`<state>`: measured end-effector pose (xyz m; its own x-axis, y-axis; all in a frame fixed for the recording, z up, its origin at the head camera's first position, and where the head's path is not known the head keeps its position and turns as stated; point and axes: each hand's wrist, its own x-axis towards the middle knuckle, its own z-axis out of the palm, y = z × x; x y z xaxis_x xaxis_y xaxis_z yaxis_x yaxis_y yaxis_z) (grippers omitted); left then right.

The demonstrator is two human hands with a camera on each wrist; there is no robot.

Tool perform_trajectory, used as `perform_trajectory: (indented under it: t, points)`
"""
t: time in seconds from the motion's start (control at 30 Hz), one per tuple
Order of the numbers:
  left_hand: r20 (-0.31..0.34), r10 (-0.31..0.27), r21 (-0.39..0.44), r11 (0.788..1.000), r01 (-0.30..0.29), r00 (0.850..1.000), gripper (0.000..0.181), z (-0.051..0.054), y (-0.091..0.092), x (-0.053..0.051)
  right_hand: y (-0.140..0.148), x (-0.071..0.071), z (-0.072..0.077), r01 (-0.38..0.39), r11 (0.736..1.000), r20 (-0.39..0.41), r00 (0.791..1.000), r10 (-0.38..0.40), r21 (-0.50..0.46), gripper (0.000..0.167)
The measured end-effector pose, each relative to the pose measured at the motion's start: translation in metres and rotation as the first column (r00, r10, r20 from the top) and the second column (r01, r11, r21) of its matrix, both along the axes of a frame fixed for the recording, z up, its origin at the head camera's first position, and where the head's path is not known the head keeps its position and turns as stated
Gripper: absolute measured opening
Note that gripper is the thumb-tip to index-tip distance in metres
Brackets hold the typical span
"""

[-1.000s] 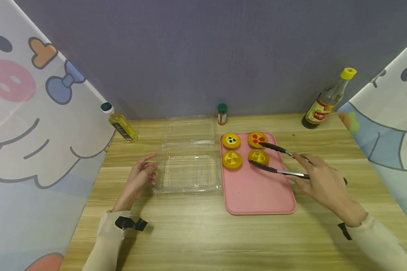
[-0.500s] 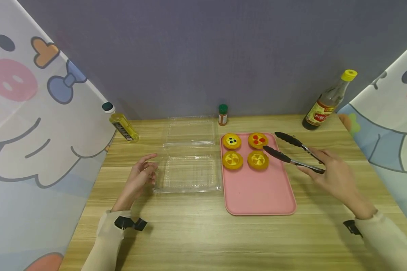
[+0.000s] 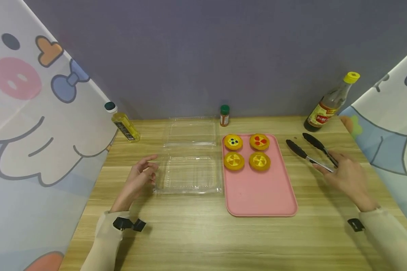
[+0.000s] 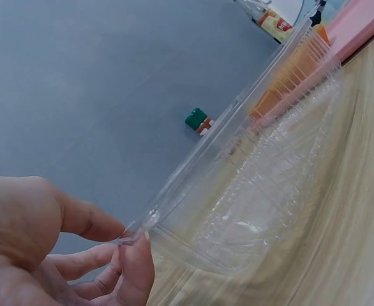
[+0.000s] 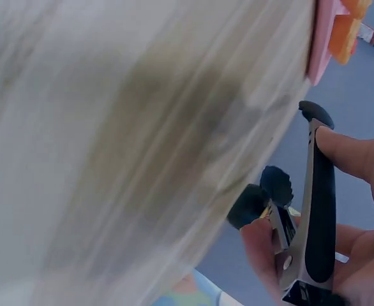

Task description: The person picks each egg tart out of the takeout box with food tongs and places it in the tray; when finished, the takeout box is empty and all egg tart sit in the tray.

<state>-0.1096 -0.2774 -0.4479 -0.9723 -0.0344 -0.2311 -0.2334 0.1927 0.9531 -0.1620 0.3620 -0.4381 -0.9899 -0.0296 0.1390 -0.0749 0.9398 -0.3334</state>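
My left hand (image 3: pixel 139 180) pinches the left rim of a clear plastic clamshell box (image 3: pixel 190 192) between thumb and finger, as the left wrist view shows. The lid (image 3: pixel 191 131) lies folded back behind its base. To the right, a pink tray (image 3: pixel 261 194) carries several tarts: one with dark berries (image 3: pixel 233 142), one with red fruit (image 3: pixel 259 141), and two with yellow wedges (image 3: pixel 234 161). My right hand (image 3: pixel 349 178) grips black-tipped tongs (image 3: pixel 296 148) right of the tray. The tongs' two arms (image 5: pixel 321 217) stand apart, with nothing between their tips.
An oil bottle (image 3: pixel 124 126) stands at the back left of the wooden table (image 3: pixel 190 241). A green-capped spice jar (image 3: pixel 225 116) is behind the box and tray. A tall yellow-capped bottle (image 3: pixel 325 107) is at the back right, near the tongs. Walls enclose the back and sides.
My right hand has drawn the tongs rightward, away from the tarts and off the tray. The tarts lie where they were. My left hand has stayed at the box's rim.
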Motion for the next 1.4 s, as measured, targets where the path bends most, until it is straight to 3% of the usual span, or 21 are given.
perform_trajectory:
  t: [0.2,0.4,0.7,0.97,1.07,1.13,1.2,1.33,1.4]
  points:
    - [-0.003,-0.015,0.012,1.0,0.015,1.0,0.052,-0.001,-0.001,0.001,0.005,-0.002,-0.006,-0.011,1.0,0.104,0.995,0.01,0.006,0.087]
    - [-0.024,-0.026,0.009,1.0,0.026,0.999,0.054,-0.001,-0.001,0.003,-0.001,-0.002,-0.008,-0.029,1.0,0.107,0.994,0.027,0.01,0.09]
    - [-0.029,-0.028,-0.013,1.0,0.027,0.999,0.053,0.001,0.001,0.003,-0.007,0.001,-0.013,0.01,0.998,0.144,0.989,-0.018,0.056,0.093]
    - [-0.03,-0.032,-0.103,0.994,0.029,0.999,0.052,0.007,0.001,0.005,-0.008,0.002,-0.014,0.012,0.997,0.166,0.986,-0.024,0.071,0.099]
    - [-0.058,-0.025,-0.172,0.985,0.015,0.998,0.051,0.011,0.001,0.006,-0.008,0.003,-0.013,0.015,0.997,0.172,0.985,-0.028,0.08,0.099]
    - [-0.095,-0.021,-0.251,0.968,-0.003,0.995,0.051,0.015,0.001,0.007,-0.009,0.004,-0.012,0.018,0.996,0.148,0.988,-0.032,0.092,0.1]
    - [-0.164,-0.02,-0.37,0.928,-0.042,0.986,0.052,0.018,0.003,0.008,-0.011,0.005,-0.009,0.022,0.995,0.11,0.993,-0.033,0.097,0.1]
    - [-0.322,-0.052,-0.582,0.798,-0.154,0.945,0.051,0.024,0.009,0.01,-0.022,0.006,0.0,-0.004,0.997,0.015,1.0,0.003,0.074,0.095]
    - [-0.378,-0.085,-0.632,0.751,-0.19,0.922,0.052,0.027,0.015,0.012,-0.031,0.007,0.006,-0.038,0.998,-0.008,0.999,0.038,0.048,0.091]
